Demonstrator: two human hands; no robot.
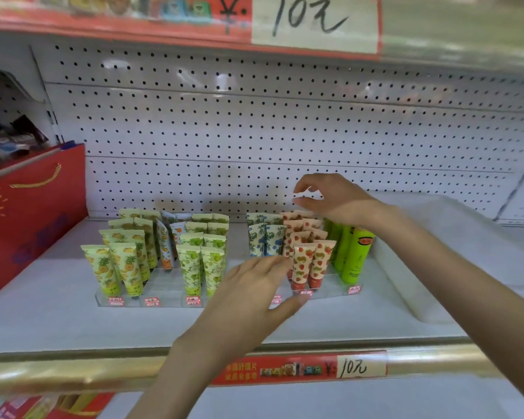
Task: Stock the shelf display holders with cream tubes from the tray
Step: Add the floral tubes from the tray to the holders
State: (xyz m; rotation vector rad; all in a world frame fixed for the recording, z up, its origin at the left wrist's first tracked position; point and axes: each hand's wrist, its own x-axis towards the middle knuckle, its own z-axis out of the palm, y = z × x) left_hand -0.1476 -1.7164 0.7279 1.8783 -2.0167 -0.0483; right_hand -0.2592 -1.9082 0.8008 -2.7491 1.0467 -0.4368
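At the far left a red gift bag (34, 207) stands on the white shelf (43, 322), in front of the pegboard back (254, 131). Right of it sits a clear holder (167, 293) with stepped rows of tubes standing cap down: pineapple tubes (115, 264), a thin row of orange-print tubes (165, 246), then green-fruit tubes (200, 261).

Our left hand (254, 294) reaches in toward the second holder (330, 293). Its fingers are straight and loosely spread, and it grips nothing. The fingertips lie just beside the front strawberry tube, perhaps touching it, and the thumb points under that tube toward a small red price tag (305, 293). On the shelf's front rail, right of this wrist, runs a red price strip (300, 368).

The second holder carries blue-flower tubes (263, 237), strawberry tubes (309, 261) and bright green tubes (354, 255).

Our right hand (333, 198) hovers above the back strawberry rows, forefinger and thumb curled toward each other. A pale blur lies between them, so we cannot tell whether it holds anything.

Farther right a white panel (406, 285) lies on the shelf.
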